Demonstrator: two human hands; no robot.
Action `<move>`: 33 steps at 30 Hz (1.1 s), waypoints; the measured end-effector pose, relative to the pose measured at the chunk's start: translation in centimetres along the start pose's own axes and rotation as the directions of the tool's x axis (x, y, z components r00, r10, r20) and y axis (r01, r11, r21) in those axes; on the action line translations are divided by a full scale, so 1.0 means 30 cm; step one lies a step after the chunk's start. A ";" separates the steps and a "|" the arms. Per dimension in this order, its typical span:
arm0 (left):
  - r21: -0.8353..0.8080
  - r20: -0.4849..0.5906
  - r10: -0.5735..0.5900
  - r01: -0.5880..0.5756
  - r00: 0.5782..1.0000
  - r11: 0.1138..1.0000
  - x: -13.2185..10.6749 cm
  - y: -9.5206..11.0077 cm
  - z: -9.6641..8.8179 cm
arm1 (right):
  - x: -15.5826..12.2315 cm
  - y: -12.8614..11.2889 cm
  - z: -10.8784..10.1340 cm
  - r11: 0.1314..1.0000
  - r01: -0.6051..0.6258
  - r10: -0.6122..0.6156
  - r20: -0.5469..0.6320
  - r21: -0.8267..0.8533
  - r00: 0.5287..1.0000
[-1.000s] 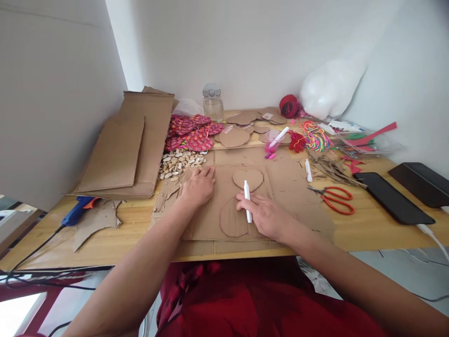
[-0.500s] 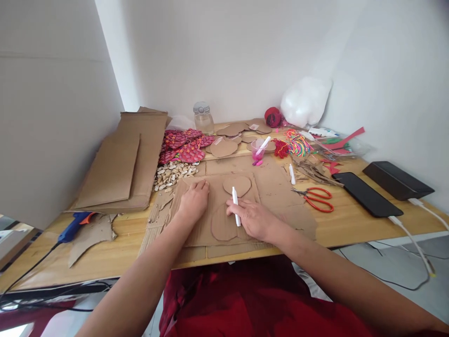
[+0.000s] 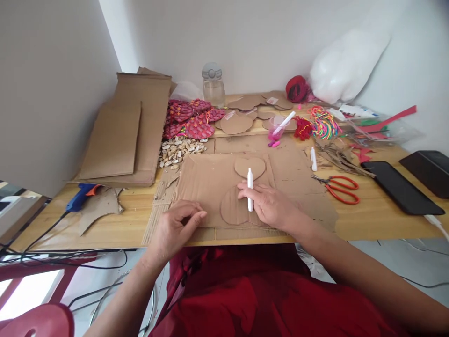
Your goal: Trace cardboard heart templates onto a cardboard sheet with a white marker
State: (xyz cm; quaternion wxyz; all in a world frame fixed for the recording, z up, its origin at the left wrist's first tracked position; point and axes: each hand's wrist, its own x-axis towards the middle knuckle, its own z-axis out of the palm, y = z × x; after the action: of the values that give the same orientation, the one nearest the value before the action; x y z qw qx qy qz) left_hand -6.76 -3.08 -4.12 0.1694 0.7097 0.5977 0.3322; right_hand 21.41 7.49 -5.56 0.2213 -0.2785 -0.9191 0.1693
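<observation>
Evidently my right hand [image 3: 266, 201] has the white marker [image 3: 250, 202]: the fingers close around its barrel, which points toward 12 o'clock, its narrower end farthest from me. I cannot tell whether that end is capped. My left hand [image 3: 177, 223] is at 8 o'clock from the right, by the near left corner of the cardboard sheet [image 3: 206, 178], its fingers curled in toward the thumb; whether the fingertips meet or pinch anything, I cannot make out.

For good marking, I judge, the left palm should press the sheet flat, well clear of the line, while the marker tip hugs the edge of whatever shape it follows, in slow, even strokes. Any shape used as a guide would need holding firmly, or the line could wander.

Clock positions here run from my marker grip. The sheet lies beneath it. At 12 o'clock, just past the marker, is a heart-shaped cut-out [image 3: 247, 166] of cardboard. A drawn, rounded outline [image 3: 231, 206] spreads toward 8 o'clock, partly hidden by my fingers. Farther off are orange-handled scissors [image 3: 343, 189] at 3 o'clock, a second white marker [image 3: 313, 160] at 2, and peanut shells [image 3: 180, 152] at 10.
</observation>
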 end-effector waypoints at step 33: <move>0.435 0.135 0.336 -0.360 0.932 0.825 0.262 0.070 0.211 | 0.148 0.333 -0.223 0.853 -0.325 0.518 -0.583 0.409 0.626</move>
State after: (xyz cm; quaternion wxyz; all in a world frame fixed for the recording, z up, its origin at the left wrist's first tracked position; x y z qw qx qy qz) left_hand -0.45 4.97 -5.23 -0.0486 0.8348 0.5143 0.1903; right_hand 25.80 19.22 -2.86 0.5273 -0.4974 -0.6511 0.2251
